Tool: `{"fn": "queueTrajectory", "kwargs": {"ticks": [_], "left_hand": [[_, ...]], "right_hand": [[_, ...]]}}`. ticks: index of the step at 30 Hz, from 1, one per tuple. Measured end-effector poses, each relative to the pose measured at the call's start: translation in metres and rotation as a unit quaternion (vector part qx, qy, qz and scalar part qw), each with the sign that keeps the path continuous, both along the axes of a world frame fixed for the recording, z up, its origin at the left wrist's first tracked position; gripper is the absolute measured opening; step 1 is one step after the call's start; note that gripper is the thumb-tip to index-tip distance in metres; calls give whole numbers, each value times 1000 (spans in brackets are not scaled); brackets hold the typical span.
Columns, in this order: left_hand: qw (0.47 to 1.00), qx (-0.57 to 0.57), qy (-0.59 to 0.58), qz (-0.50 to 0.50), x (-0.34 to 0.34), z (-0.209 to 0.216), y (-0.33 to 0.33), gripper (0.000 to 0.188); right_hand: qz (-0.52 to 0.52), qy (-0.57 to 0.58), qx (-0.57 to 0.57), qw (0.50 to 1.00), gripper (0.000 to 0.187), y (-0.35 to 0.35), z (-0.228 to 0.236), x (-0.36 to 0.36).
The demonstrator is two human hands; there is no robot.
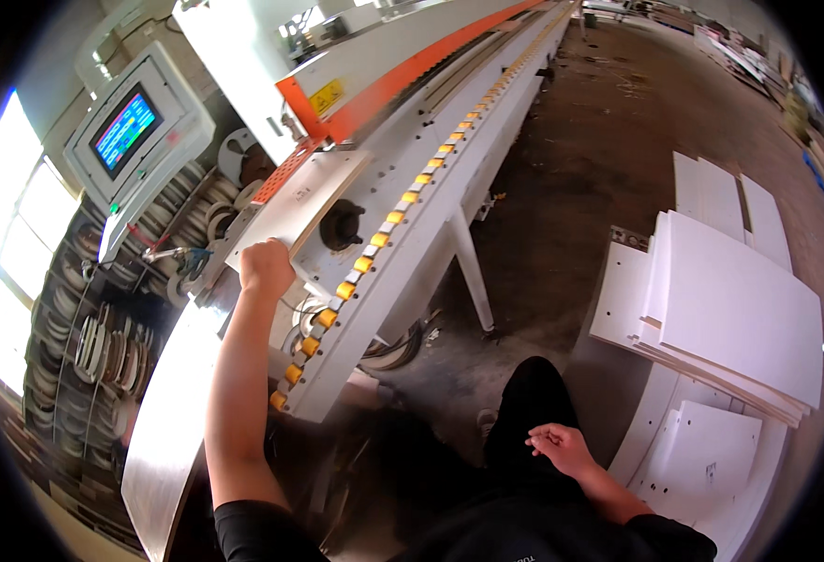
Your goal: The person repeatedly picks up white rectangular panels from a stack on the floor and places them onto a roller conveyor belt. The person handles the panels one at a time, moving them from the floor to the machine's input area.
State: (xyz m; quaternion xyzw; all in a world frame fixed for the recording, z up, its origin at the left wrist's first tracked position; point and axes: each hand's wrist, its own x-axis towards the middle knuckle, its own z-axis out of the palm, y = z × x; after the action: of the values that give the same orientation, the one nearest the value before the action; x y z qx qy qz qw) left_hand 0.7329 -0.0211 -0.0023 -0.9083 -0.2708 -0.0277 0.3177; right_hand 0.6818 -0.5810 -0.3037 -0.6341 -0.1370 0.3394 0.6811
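Observation:
At the near end of a long edge banding machine [412,155], my left hand [267,268] is closed on the end of a narrow pale board [304,199]. The board lies flat, its far end beside a red perforated guard [285,171]. My fingertips are partly hidden behind the knuckles. Over my lap, away from the machine, my right hand [564,448] hangs loosely bent with its fingers a little apart. Nothing shows in it.
Yellow rollers [363,265] line the machine's outer rail. A control panel with a lit screen [127,129] stands at the left, above racks of banding rolls [112,356]. White panels [740,300] are stacked on my right, with smaller drilled panels [712,450] below.

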Motion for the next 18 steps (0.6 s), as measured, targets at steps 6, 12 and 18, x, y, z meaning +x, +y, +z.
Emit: {"fn": "queueTrajectory", "kwargs": {"ticks": [6,12,18], "left_hand": [[999,-6,-38,-6,67,-10,9,21],[973,-119,-105,-167,71,-23,10,56],[925,-306,-36,-224,35,-14,-122,61]], "right_hand": [[-110,21,-76,991,25,-86,10,-42],[-287,168,-56,941,43,-219,-43,-114],[-272,269,-18,924,49,-256,-25,-139]]}}
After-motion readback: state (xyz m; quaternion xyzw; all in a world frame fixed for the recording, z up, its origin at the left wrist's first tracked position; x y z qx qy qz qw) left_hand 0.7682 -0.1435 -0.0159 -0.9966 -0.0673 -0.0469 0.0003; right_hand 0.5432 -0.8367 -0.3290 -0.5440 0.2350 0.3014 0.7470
